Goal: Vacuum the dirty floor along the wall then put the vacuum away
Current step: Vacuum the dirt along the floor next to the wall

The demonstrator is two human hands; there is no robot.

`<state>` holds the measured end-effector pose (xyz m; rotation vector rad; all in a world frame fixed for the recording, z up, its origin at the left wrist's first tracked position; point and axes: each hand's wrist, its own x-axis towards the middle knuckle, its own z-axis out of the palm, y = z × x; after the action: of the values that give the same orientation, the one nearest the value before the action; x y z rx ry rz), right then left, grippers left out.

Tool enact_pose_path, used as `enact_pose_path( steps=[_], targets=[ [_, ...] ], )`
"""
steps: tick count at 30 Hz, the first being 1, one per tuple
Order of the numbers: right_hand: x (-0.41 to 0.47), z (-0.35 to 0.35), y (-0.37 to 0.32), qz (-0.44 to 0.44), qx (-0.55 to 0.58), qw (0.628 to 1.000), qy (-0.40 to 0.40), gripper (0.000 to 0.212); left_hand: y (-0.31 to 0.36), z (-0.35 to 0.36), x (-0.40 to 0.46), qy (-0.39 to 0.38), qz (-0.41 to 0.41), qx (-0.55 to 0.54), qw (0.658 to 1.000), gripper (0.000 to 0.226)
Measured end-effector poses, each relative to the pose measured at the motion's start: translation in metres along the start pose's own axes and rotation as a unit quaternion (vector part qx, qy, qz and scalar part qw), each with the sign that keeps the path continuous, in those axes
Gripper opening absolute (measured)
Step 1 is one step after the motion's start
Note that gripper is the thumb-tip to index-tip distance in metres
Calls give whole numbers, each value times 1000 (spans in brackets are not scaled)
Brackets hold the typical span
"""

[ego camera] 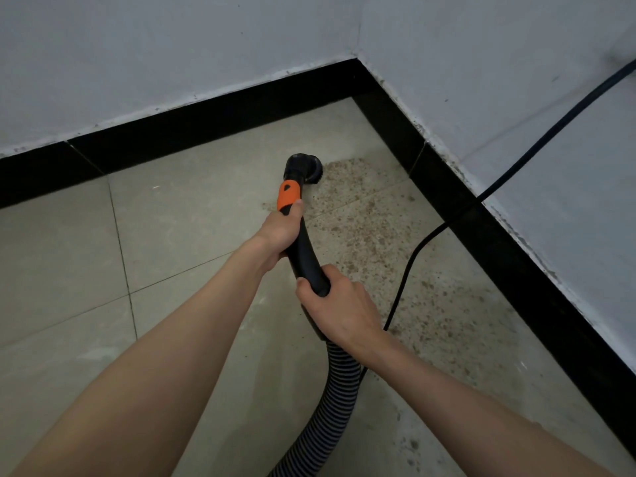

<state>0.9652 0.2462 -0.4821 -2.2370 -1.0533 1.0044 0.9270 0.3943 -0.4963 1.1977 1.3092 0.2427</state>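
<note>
Two bare forearms reach forward from the bottom of the head view. One ribbed hose (339, 383), striped grey and black, rises between them into one curved black vacuum handle (303, 249) with an orange patch. Right hand (339, 311) is clenched round the handle's lower end; left hand (280, 232) grasps it just below the orange. One round black brush head (306, 166) sits on the beige tiled floor (172, 235) at the edge of brown speckled dirt (385, 242) near the corner. One black cord (550, 136) crosses the black skirting (444, 173).

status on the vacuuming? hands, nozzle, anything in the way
Left hand and right hand both grip the vacuum wand. Brush nozzle at the dirt patch near the corner. Power cord trails across the dirt.
</note>
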Motion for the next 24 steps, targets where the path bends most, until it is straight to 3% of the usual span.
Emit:
enact_pose_path(
  steps=[7, 16, 24],
  targets=[
    [11, -11, 13, 8, 17, 1000, 17, 28, 10, 23, 11, -16, 3, 15, 1000, 53],
    [23, -25, 25, 30, 40, 997, 50, 28, 28, 50, 25, -47, 19, 58, 997, 39],
    [35, -35, 29, 49, 95, 991, 77, 29, 50, 73, 39, -62, 23, 104, 992, 43]
  ],
)
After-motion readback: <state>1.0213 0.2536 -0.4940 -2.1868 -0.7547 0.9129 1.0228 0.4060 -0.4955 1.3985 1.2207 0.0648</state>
